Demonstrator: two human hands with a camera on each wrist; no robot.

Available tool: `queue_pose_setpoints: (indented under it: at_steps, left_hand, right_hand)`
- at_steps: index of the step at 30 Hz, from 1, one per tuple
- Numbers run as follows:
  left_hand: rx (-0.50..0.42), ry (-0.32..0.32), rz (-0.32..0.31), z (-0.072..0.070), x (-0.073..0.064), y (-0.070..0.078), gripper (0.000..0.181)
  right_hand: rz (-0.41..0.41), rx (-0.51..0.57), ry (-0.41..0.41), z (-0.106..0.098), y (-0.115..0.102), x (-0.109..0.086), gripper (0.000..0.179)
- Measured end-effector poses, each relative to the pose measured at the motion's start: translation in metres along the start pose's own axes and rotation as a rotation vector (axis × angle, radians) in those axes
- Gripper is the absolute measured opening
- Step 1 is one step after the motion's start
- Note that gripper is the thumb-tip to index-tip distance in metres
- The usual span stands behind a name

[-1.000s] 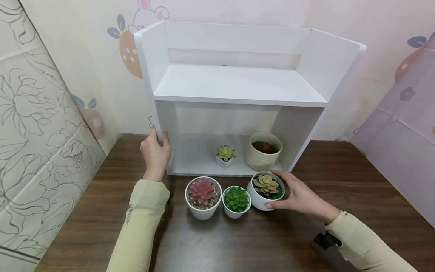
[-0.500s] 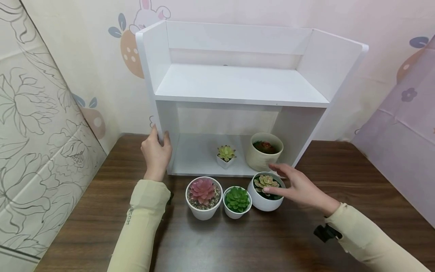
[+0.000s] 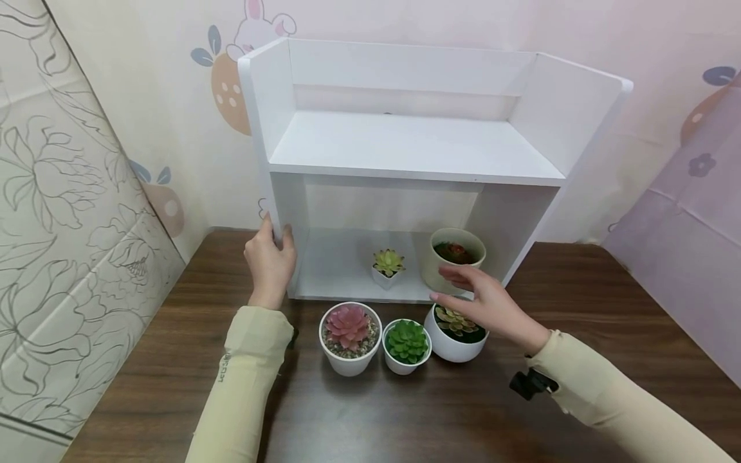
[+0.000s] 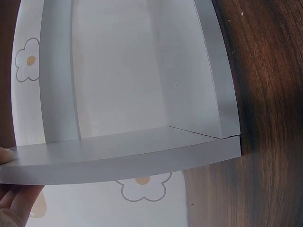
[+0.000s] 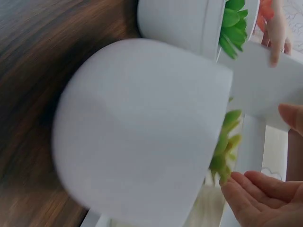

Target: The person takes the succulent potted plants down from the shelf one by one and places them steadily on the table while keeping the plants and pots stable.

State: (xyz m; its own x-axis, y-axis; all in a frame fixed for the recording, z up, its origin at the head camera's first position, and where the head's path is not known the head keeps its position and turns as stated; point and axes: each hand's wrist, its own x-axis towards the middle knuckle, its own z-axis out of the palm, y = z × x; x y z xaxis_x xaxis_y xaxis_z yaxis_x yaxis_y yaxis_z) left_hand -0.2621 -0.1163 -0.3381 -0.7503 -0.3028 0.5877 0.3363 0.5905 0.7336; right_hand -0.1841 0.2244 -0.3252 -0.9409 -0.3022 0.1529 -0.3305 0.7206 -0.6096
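White two-tier shelf (image 3: 417, 145) stands in the left hand's (image 3: 270, 263) grip: thumb on the inner face of its left side panel, fingers on the outer face. Right hand (image 3: 492, 305) holds nothing: fingers extended, thumb well apart from them, gap wide. It's over the round white pot (image 3: 457, 350) with the yellow-green rosette succulent (image 3: 457, 321); that pot sits just under the right fingers, on the dark wood table (image 3: 370, 415). Fingertips vs. leaves: can't tell if they touch. Cream pot (image 3: 433, 269) with a red-centred plant (image 3: 456, 249) is right behind the right fingers, on the shelf's bottom board, partly hidden by them. Small white angular pot (image 3: 384, 279) with a lime succulent (image 3: 388, 261) is on the same board, left of the right fingertips. Nearer the person and left of those fingertips: small white pot with green succulent (image 3: 407, 341), then, further left, white pot with pink succulent (image 3: 347, 326) and gravel. Black strap (image 3: 534, 384) on the right wrist, behind the right fingers.
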Motion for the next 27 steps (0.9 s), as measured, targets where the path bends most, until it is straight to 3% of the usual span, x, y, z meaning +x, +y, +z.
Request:
queue_pose_setpoints:
  at_steps: [16, 27]
  left_hand:
    - [0.001, -0.003, -0.003, -0.002, -0.001, 0.001, 0.029]
    - [0.003, -0.008, -0.004, -0.001, 0.0, 0.002, 0.028]
  right_hand:
    - [0.06, 0.115, -0.079, 0.02, -0.024, 0.025, 0.06]
    - [0.3, 0.22, -0.161, 0.027, -0.034, 0.045, 0.073]
